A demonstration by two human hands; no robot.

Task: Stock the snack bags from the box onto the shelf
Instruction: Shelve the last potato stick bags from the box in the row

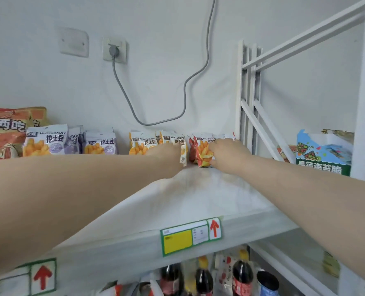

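Both my arms reach deep over the white shelf (198,195) toward the back wall. My left hand (168,157) holds an orange snack bag (182,149) upright among the orange bags (143,143). My right hand (226,152) grips a red snack bag (203,153) that stands tilted at the back right, with more red bags (230,136) behind it. Purple bags (47,142) of the same snack stand in a row further left. The box is out of view.
A large orange-red bag (4,131) fills the shelf's far left. A white rack frame (250,103) and a green-blue carton (324,154) stand to the right. A grey cable (186,88) hangs from a wall socket (114,49). Bottles (203,278) stand on the shelf below.
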